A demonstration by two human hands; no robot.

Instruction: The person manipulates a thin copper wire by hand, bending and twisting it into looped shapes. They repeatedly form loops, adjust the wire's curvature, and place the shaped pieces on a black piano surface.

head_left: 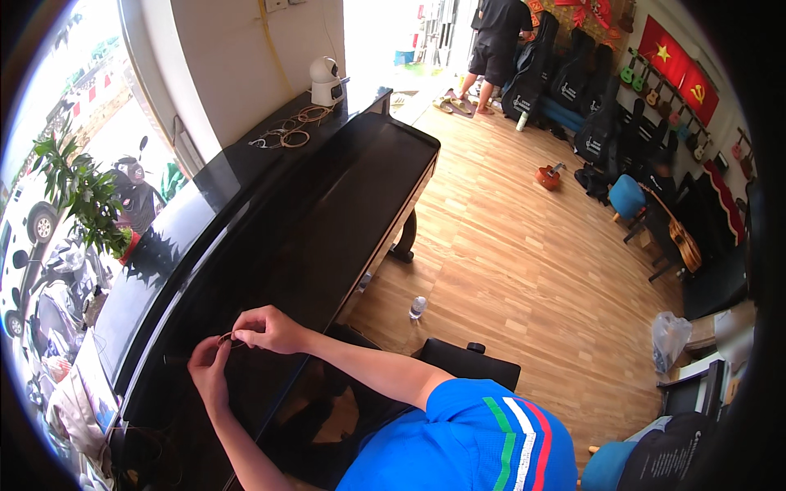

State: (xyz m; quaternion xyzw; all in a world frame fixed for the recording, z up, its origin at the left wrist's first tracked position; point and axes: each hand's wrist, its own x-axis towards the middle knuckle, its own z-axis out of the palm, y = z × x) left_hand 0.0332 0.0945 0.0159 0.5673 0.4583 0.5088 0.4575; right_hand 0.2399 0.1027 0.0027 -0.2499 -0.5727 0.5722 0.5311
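Observation:
Over the black lid of an upright piano (278,245), both my hands are close together. My left hand (210,370) pinches a thin, brownish coiled string (228,335) between thumb and fingers. My right hand (272,330) grips the same coil from the other side, fingertips pressed together. Much of the loop is hidden by the fingers, and its exact kind is too small to tell. Farther along the piano top lie several loose coils of similar copper-coloured string (291,135).
A white camera (326,82) stands at the piano's far end; a potted plant (82,196) is at the left. A bottle (417,308), a stool (467,364) and a small ukulele-like guitar (548,177) are on the floor. Another person (495,49) stands near black instrument bags (532,74).

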